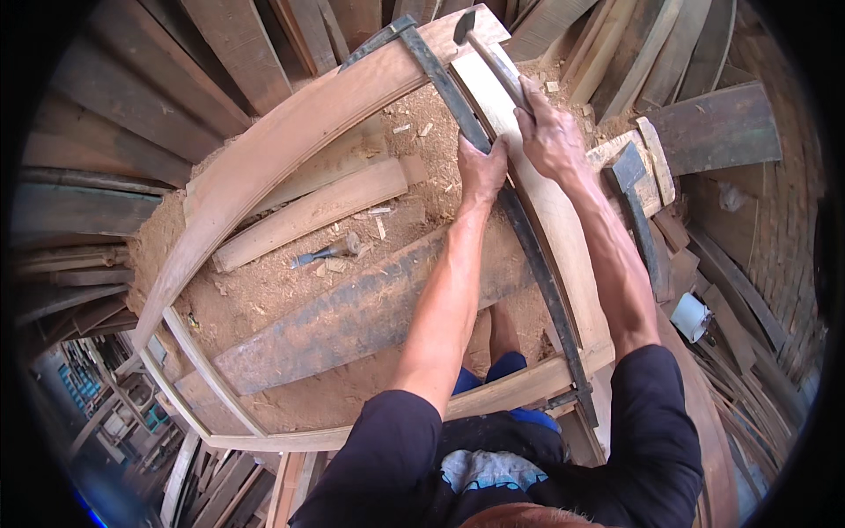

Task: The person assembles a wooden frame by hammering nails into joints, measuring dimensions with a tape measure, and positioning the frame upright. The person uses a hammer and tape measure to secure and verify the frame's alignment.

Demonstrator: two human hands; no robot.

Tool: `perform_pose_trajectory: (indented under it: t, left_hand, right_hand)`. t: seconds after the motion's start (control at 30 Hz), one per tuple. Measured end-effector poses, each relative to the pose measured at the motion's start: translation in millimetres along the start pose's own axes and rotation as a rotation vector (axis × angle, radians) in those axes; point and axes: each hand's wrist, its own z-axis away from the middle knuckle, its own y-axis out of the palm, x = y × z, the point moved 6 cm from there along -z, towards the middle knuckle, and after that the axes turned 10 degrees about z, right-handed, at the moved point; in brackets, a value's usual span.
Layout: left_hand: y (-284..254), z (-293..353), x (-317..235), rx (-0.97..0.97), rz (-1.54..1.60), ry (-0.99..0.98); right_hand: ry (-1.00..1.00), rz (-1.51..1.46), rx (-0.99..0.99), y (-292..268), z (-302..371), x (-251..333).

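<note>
My right hand [552,136] is closed around the handle of a hammer [498,67], whose dark head lies over the far end of the wooden frame [264,163]. Just left of it, my left hand [482,169] grips the dark metal bar of a long bar clamp [539,255]. The clamp spans the frame from its far rail to the near rail by my body. Alongside the bar runs a pale wooden board [563,224], joined between the two rails. Thinner slats [211,370] cross the frame's left end.
Sawdust and chips cover the ground inside the frame. A chisel [326,252], a short wood piece [312,214] and a wide dark plank [352,308] lie there. Right of the frame are another clamp [635,207] and a white container [691,317]. Planks lean all around.
</note>
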Motion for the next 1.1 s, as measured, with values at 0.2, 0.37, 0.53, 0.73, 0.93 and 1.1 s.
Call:
perform_pose_trajectory:
  t: [0.2,0.37,0.53,0.73,0.93,1.1]
  left_hand:
    - [-2.8,3.7,5.7,-0.013,-0.022,-0.026]
    - [-5.8,-1.7,18.9,-0.022,-0.012,0.004]
    - [0.1,1.5,11.5,0.014,0.031,0.015]
    - [-6.6,1.2,18.9,-0.038,-0.037,0.002]
    - [-8.1,0.2,31.2,-0.008,0.044,0.002]
    - [-6.8,3.5,22.3,-0.028,0.006,-0.003]
  right_hand:
    - [-0.296,-0.212,-0.579,-17.2,20.0,17.2]
    - [-0.161,-0.158,-0.284,-2.0,17.3,8.4]
    - [0.041,0.032,-0.046,13.9,10.7,0.2]
    - [-0.244,-0.181,-0.449,-8.1,30.9,22.6]
    - [-0.066,-0.102,-0.109,5.9,19.6,16.9]
    - [-0.029,-0.094,-0.163,24.3,17.9,3.9]
